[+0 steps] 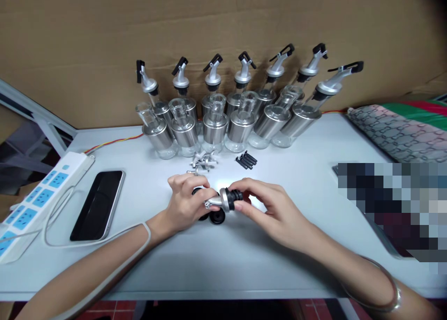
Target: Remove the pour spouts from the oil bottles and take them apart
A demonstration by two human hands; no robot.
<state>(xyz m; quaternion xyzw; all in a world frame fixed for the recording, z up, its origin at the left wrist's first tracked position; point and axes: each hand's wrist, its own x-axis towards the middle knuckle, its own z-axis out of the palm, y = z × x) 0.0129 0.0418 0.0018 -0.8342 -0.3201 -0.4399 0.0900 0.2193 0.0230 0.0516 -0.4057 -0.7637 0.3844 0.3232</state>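
I see my left hand (pixel 183 203) and right hand (pixel 267 208) closed together on one pourer spout (pixel 225 200), its silver nozzle toward the left hand and black stopper toward the right, just above the counter (pixel 223 259). Black rubber rings (pixel 216 216) lie under the spout; loose silver nozzles (pixel 203 161), black pins (pixel 246 160) and glass oil bottles (pixel 214 124) sit behind it.

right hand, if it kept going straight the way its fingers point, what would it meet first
The right hand points leftward, holding a pourer spout. Going straight on, it would most likely meet the left hand, which grips the spout's other end; depth there is hard to judge.
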